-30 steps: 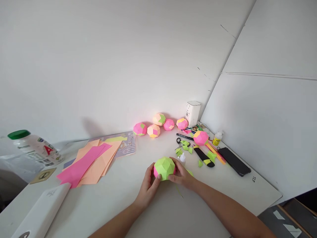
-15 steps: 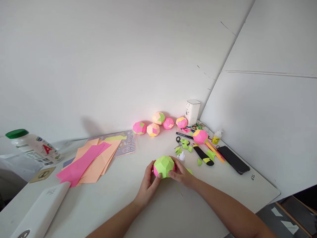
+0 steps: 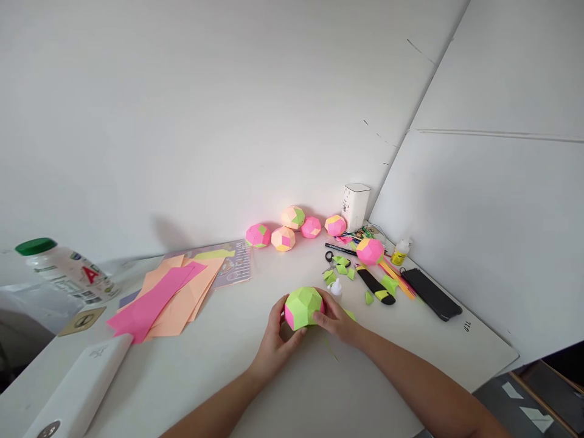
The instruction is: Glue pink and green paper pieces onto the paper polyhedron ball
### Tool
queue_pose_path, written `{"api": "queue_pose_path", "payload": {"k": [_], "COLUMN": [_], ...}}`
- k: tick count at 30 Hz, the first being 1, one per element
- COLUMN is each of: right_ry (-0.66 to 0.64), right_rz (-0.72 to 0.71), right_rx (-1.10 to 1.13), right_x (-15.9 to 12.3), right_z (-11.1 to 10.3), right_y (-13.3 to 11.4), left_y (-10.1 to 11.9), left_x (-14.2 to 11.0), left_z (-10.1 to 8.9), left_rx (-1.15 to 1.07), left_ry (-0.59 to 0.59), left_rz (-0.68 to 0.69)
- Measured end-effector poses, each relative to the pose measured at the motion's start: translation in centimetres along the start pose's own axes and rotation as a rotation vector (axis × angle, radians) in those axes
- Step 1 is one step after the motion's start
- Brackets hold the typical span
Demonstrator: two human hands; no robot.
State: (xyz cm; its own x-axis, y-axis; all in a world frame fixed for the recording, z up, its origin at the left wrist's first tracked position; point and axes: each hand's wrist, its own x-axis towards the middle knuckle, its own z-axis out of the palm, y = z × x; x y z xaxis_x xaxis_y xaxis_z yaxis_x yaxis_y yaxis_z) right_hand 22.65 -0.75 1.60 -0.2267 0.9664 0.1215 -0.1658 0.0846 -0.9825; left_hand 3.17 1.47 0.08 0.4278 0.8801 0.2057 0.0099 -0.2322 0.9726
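Note:
Between my two hands is a faceted paper ball [image 3: 303,307], mostly light green with pink patches at its sides. My left hand [image 3: 279,337] cups its left side, the thumb at its lower edge. My right hand [image 3: 336,319] grips the right side, with the thumb lying on a front green face. Just behind my right hand stands a small white glue bottle [image 3: 336,289], partly hidden. A thin green paper strip [image 3: 331,349] lies on the table below the ball.
Several finished-looking paper balls [image 3: 283,239] sit along the wall. Scissors [image 3: 329,258], green paper scraps [image 3: 341,269], a box cutter [image 3: 376,286], a yellow glue bottle [image 3: 401,251] and a black phone [image 3: 430,294] lie right. Left are paper sheets [image 3: 176,310], a bottle [image 3: 68,271] and a white device [image 3: 84,383].
The paper ball has turned slightly in my hands, so a pink patch shows more at lower left. My left thumb has slid down off its front face.

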Motion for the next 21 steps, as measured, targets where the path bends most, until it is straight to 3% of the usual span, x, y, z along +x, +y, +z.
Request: {"api": "queue_pose_path", "payload": {"k": [14,21], "right_ry": [-0.011,-0.023], "right_rz": [-0.007,-0.029], "right_rx": [-0.058,0.024], "right_x": [0.18,0.03], "right_z": [0.04,0.04], "right_y": [-0.43,-0.15], "left_y": [-0.21,-0.61], "left_x": [0.09,0.32], "left_z": [-0.07,-0.08], "left_rx": [0.002,-0.039], "left_ry": [-0.007,0.009], "left_rz": [0.043,0.004]}}
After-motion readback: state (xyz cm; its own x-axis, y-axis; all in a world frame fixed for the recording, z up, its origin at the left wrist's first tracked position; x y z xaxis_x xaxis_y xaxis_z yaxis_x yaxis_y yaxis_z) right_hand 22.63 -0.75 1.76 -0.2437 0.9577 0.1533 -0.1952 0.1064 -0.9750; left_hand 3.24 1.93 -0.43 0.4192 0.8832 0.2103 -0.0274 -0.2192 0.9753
